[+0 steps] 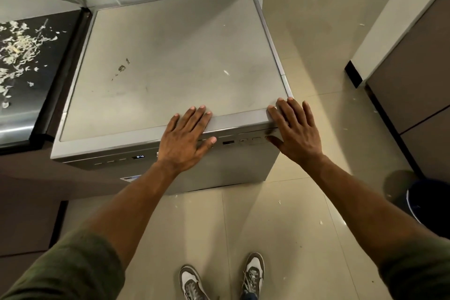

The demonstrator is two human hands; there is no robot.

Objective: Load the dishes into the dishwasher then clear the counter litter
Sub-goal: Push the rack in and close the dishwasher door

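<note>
While flat on the dishwasher lid's front edge, fingers of the left hand spread straight, holding nothing; right hand likewise splayed at the front right corner, thumb down against the control strip. Door closed. Left of it, dark bench strewn with pale litter. Blue bin on floor at right.

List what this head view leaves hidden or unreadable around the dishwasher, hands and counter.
- Inside of the dishwasher: the door is shut, so any dishes are hidden.
- Display on the front strip: too small and blurred to read.
- Buttons under the left hand and right hand: covered by them.
- Counter with scraps: cut off by the left edge.
- Bin: cut off by the right edge.
</note>
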